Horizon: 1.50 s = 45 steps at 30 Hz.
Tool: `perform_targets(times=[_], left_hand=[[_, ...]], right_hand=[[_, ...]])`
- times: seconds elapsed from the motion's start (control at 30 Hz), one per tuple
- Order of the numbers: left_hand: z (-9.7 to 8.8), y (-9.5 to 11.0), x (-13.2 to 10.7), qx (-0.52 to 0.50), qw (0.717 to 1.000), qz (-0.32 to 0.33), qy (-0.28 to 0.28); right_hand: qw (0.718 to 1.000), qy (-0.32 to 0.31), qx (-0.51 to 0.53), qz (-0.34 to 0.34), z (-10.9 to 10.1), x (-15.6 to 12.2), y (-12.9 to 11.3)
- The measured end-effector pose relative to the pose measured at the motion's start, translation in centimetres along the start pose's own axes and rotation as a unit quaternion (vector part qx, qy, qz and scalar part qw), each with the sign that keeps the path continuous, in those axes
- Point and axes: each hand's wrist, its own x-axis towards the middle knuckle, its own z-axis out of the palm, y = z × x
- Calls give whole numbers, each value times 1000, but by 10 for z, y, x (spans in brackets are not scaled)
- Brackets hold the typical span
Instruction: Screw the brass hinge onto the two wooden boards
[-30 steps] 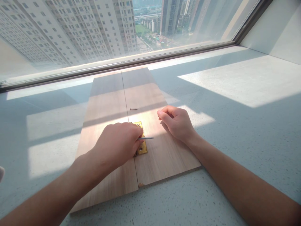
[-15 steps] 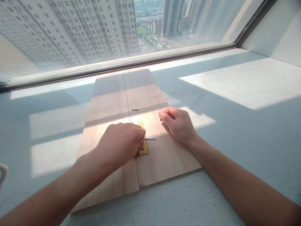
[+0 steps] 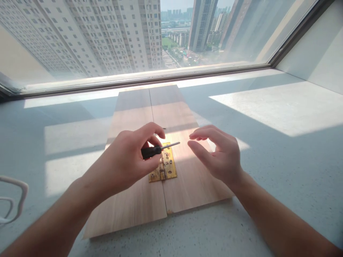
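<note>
My left hand (image 3: pixel 128 159) is closed around a small screwdriver (image 3: pixel 158 150) with a black handle and a thin metal shaft pointing right. It hovers just above a brass hinge (image 3: pixel 164 167) that lies across the seam of two wooden boards (image 3: pixel 134 200) laid side by side. My right hand (image 3: pixel 217 153) floats over the right board with its fingers spread and curved, holding nothing, its fingertips a short way from the screwdriver's tip. A small dark screw (image 3: pixel 164 128) lies on the right board behind my left fingers, mostly hidden.
The boards rest on a pale speckled sill (image 3: pixel 268 117) under a wide window (image 3: pixel 134 35) with tower blocks outside. A white curved object (image 3: pixel 13 200) pokes in at the left edge. A wall (image 3: pixel 318 50) closes the sill at the right.
My left hand has lifted off the hinge and turned, showing the screwdriver's handle. My right hand has risen from the board and opened its fingers. The view has tilted up a little.
</note>
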Motion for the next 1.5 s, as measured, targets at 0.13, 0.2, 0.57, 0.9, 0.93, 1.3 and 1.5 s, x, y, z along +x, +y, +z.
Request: perform_targets(times=[0.13,0.2,0.57,0.9,0.93,1.3,1.5], left_hand=[[0,13,7,-81,996,-9,-34],[0,20,10,-104,994,-6,-31],[-16,-40,4,-253,958,-10,137],[25,-109,3,-320,931,-92,149],[25,-110,3,-323,928,-99,156],[25,-109,2,-305,924,-93,211],[23,-104,2,-306,911,-109,255]], right_hand=[[978,-106,-101,-150,-9,20,-36],[966,-135,-137,-174,-7,27,-49],[979,-78,134,135,-14,24,-35],[964,33,218,152,20,-21,-16],[964,34,219,147,22,-23,-17],[972,10,196,127,27,-29,-17],[982,-3,163,96,24,-30,-17]])
